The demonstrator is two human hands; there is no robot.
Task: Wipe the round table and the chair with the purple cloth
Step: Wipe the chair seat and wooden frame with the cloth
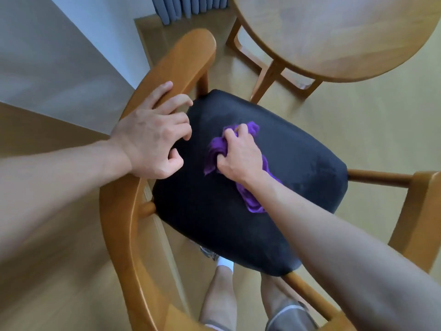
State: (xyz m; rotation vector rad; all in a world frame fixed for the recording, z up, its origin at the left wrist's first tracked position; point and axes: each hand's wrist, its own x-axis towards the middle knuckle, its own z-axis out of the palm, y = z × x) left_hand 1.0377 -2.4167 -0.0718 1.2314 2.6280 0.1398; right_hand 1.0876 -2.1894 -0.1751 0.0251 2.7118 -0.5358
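Bare forearms reach in from the lower corners. On the left, the left hand (152, 137) rests on the curved wooden back of the chair (167, 68), fingers loosely bent, its grip seemingly released, though the blur makes this hard to judge. Further right, the right hand (238, 154) has its grip clenched round the bunched purple cloth (253, 201), pressed on the black seat (298, 149). The round surface (334, 32) stands upper right, just beside the chair

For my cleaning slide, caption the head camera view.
Right hand wipes the chair's black seat with the purple cloth while the left hand rests on the wooden backrest.
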